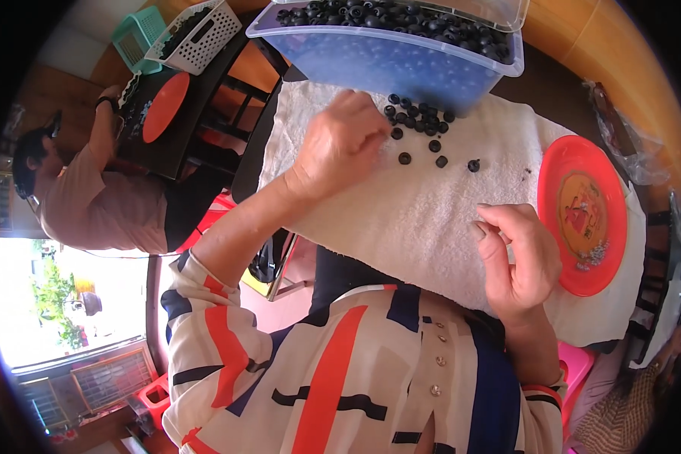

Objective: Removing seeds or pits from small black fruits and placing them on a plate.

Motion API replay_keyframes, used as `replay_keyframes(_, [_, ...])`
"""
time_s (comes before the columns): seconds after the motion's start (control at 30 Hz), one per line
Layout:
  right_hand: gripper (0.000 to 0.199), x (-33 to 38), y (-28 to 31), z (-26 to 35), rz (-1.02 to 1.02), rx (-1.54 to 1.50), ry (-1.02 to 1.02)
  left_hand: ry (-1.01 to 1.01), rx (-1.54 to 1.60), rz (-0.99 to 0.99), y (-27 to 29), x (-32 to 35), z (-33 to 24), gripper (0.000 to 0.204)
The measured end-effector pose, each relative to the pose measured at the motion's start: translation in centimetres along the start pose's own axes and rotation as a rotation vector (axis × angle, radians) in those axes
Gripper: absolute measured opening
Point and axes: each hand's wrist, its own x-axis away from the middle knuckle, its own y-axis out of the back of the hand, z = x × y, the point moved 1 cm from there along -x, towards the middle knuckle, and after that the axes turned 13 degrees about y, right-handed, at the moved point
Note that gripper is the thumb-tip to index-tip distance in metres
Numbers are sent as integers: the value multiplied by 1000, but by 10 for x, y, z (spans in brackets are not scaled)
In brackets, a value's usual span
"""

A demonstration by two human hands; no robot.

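I see my left hand (340,144) in the upper centre, fingers pinched together at the small black rings (416,121) scattered on the white towel (401,219). My right hand (518,257), centre right, curls loosely; whether it holds anything I cannot tell. Beyond: an orange plate (583,219) at right, a clear bin (401,60) of rings at top.

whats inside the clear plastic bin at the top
The clear bin holds many small black rings heaped across it. Its bottom is covered, and the lid hides one corner.
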Motion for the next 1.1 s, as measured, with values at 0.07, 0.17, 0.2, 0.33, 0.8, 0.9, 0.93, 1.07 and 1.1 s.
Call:
replay_keyframes(0.07, [21, -1, -1, -1, 2, 22, 31, 27, -51, -29, 1, -7, 6, 11])
replay_keyframes(0.17, [21, 0, 0, -2, 4, 10, 24, -42, -206, 39, -3, -16, 7, 15])
replay_keyframes(0.2, [21, 0, -1, -2, 1, 8, 26, -42, -209, 39, -4, -17, 6, 15])
replay_keyframes(0.33, [20, 0, 0, -2, 0, 35, 22, -60, -305, 73, -10, -21, 7, 16])
replay_keyframes(0.8, [19, 0, -4, -7, 47, 72, -180, 3, -105, 3, -9, -10, 3, 12])
replay_keyframes(0.9, [19, -9, -6, -10, 137, 57, -191, -36, 57, -17, -7, 14, -24, 12])
replay_keyframes(0.93, [20, -19, -9, -11, 206, 152, -149, -57, 111, 3, -12, 23, -35, 12])
replay_keyframes(1.07, [26, -49, -41, -48, 329, 317, -87, -142, 93, 51, -35, 46, -73, 15])
replay_keyframes(1.1, [28, -53, -49, -57, 365, 352, -55, -140, 135, 21, -44, 48, -77, 14])
